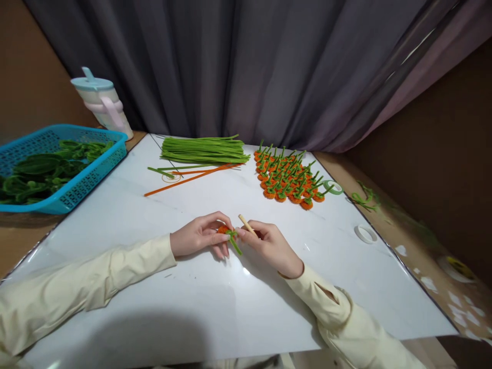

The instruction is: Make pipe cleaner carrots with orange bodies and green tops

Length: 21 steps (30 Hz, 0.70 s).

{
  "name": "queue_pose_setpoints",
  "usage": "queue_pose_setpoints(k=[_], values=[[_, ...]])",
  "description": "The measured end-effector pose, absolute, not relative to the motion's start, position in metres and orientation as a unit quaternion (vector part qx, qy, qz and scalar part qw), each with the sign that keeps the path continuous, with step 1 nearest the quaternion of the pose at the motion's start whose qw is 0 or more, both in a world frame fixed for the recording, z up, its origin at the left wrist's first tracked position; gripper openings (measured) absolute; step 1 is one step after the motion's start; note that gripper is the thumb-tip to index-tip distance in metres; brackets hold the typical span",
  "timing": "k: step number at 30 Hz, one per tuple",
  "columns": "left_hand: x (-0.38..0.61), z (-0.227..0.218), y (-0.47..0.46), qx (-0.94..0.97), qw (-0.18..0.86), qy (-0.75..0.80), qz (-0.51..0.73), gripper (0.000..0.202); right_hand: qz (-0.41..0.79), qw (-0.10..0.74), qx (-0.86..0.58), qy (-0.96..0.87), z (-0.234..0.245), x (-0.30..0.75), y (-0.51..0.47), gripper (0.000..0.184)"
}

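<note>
Between the fingers of my left hand (pixel 198 237) is a small orange pipe-cleaner pumpkin (pixel 222 229). A green pipe cleaner (pixel 235 245) is attached to it, one end hanging down toward the table. My right hand (pixel 275 248) is closed around a short pale wooden stick (pixel 246 224), its blunt end pointing up and left. The right fingertips meet the green piece beside the pumpkin; whether they pinch it I cannot tell. Beyond my hands, to the right, several finished orange pumpkins (pixel 295 199) with green stems stand in rows.
A bundle of green pipe cleaners (pixel 203 149) lies at the back, with orange pipe cleaners (pixel 180 184) in front. At left are a blue basket (pixel 82 187) of green pieces and a tumbler (pixel 103 102). Green tape (pixel 333 187) and white tape (pixel 365 234) lie right.
</note>
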<state>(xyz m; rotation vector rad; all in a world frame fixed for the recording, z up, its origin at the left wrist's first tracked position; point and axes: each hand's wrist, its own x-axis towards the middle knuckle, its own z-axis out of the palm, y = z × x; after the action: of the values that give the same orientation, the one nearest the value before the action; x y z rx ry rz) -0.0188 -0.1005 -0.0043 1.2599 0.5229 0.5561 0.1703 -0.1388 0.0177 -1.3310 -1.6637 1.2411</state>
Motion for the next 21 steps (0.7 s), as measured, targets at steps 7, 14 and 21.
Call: queue_pose_setpoints(k=[7, 14, 21], values=[[-0.0175, -0.0022, -0.1014, 0.567, 0.739, 0.260, 0.253, 0.025, 0.480, 0.343, -0.507, -0.628, 0.0186, 0.1695, -0.1390, 0.031], [-0.0179, -0.0037, -0.1028, 0.580, 0.724, 0.261, 0.267, 0.024, 0.509, 0.338, -0.506, -0.609, 0.0199, 0.1686, -0.1392, 0.034], [-0.0196, -0.0044, -0.1067, 0.590, 0.701, 0.263, 0.303, 0.023, 0.591, 0.335, -0.495, -0.541, 0.0209, 0.1694, -0.1382, 0.035]])
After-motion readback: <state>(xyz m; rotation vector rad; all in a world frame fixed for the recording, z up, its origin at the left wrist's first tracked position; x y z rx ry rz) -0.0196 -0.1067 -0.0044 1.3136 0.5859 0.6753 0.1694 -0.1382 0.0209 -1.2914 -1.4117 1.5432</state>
